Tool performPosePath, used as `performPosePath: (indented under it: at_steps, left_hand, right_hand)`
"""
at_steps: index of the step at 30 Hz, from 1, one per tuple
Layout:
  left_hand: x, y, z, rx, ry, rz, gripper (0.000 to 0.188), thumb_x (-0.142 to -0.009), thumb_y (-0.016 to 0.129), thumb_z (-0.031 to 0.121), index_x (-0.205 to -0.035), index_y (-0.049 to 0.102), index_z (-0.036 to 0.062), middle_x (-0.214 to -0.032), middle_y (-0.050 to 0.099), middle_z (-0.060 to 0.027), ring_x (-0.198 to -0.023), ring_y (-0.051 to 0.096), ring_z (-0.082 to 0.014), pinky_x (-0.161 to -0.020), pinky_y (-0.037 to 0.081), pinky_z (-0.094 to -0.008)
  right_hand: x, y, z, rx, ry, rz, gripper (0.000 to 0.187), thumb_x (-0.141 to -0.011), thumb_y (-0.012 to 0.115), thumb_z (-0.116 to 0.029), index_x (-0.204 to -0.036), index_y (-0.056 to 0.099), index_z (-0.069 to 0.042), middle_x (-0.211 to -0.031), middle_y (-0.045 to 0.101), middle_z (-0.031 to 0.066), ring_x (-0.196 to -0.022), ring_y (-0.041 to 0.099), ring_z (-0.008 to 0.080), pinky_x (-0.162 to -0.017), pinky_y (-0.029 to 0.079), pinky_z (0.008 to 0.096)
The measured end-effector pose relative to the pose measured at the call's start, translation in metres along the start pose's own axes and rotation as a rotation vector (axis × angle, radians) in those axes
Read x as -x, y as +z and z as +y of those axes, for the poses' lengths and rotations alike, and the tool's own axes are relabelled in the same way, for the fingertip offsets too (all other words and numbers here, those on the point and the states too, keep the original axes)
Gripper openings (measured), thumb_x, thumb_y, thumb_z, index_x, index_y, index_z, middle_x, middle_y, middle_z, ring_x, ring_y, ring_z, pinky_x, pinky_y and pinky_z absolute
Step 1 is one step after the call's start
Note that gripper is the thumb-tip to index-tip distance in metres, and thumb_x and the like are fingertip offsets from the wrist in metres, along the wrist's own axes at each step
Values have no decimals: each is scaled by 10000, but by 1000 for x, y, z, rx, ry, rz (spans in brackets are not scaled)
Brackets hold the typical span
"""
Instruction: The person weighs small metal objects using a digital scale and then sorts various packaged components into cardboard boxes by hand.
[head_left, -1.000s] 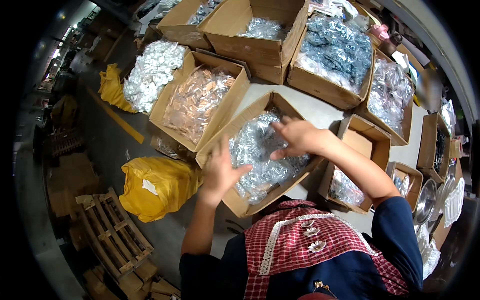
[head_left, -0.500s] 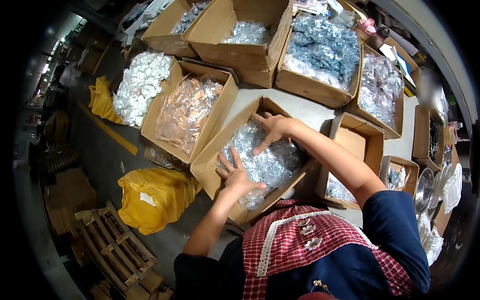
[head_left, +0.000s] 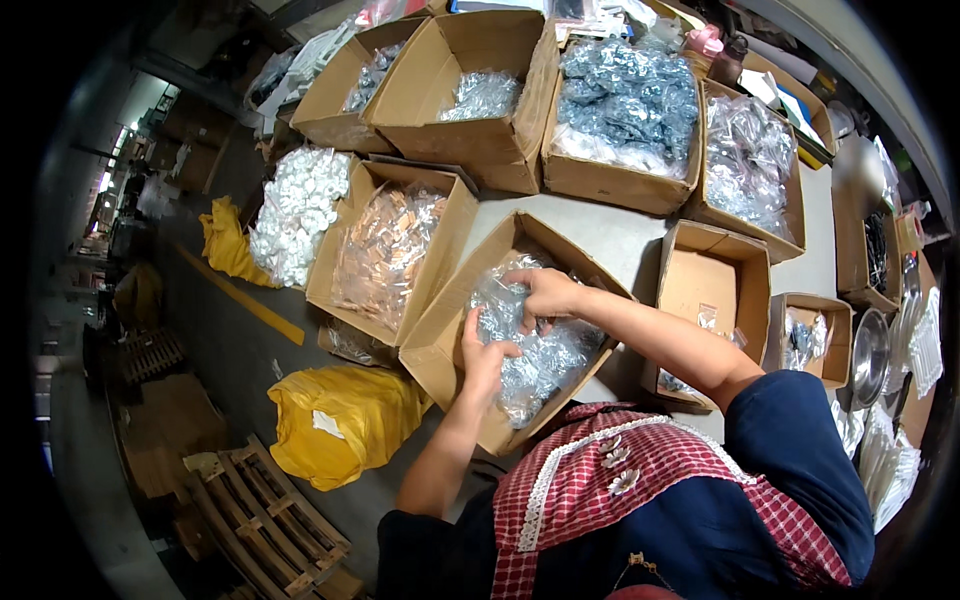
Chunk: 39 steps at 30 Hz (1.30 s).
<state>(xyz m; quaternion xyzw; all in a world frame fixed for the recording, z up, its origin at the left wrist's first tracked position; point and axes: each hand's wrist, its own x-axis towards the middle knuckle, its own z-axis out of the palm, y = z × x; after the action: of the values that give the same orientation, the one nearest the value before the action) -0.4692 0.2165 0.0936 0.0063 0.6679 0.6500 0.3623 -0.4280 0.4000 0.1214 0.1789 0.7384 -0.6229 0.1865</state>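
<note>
In front of me a tilted open cardboard box [head_left: 432, 355] holds clear plastic bags of small silvery parts [head_left: 555, 365]. Both my hands reach into it. My right hand [head_left: 550, 298] has its fingers curled into the bag film near the box's far side. At the near left, my left hand [head_left: 484, 362] closes on the crumpled bags, its thumb toward the middle and its fingers along the left wall. Some fingertips are sunk in the plastic and partly hidden.
Left of the box is a carton [head_left: 330, 285] of bagged orange-brown pieces, with a bag of white parts [head_left: 298, 215] behind. Several cartons stand at the back and right. A yellow sack [head_left: 345, 420] and a wooden pallet [head_left: 262, 520] lie on the floor at lower left.
My spread fingers have curled into the bags, and the hands have come nearer each other. The film between them is bunched up. The whole view has shifted slightly.
</note>
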Motion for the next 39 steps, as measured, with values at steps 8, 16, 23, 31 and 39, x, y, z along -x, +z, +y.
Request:
performPosePath:
  at_steps: [8,16,23,31,39]
  left_hand:
    - [31,32,81,69,245,-82,799,-493,580,-208,-1243,495,52,-1102,600,-89,-976,613,-224,-750,552,-320]
    - [45,142,181,-114,535,-352,668,-566,532,-170,-1188,504,71,-1075,604,-116,-889,656,-215,-684,573,-292]
    - [-1,326,187,96,696,-841,550,-661,617,-97,-1180,545,68,-1095,612,-109,-848,667,-202,-593,573,-274]
    - [-112,438,32,-1760,1022,-837,682,-702,714,172,-1353,511,162,-1306,486,-209,-1223,487,-440,-1024,431,-491]
    - [-102,378,71,-1255,1067,-909,793,-754,657,80,-1486,373,194,-1496,295,-292,-1379,311,-459,-1135,314,-437]
  right_hand:
    - [51,-8,-31,-526,-333,172,779,-575,663,132,-1320,484,-10,-978,632,137,-616,646,177,-497,546,287]
    - [155,-102,-80,-561,-626,397,738,-580,681,111,-1283,517,-42,-1074,611,136,-695,660,170,-560,572,278]
    - [250,-227,-41,-515,-751,825,674,-594,642,85,-1252,563,-37,-827,681,136,-624,669,176,-544,547,281]
    - [221,-286,212,778,365,966,479,-687,666,-73,-1165,672,-79,-1066,657,188,-900,691,295,-715,575,408]
    - [230,-286,183,673,407,874,816,-728,710,-195,-1457,359,-95,-1445,304,348,-1238,464,496,-1033,445,468]
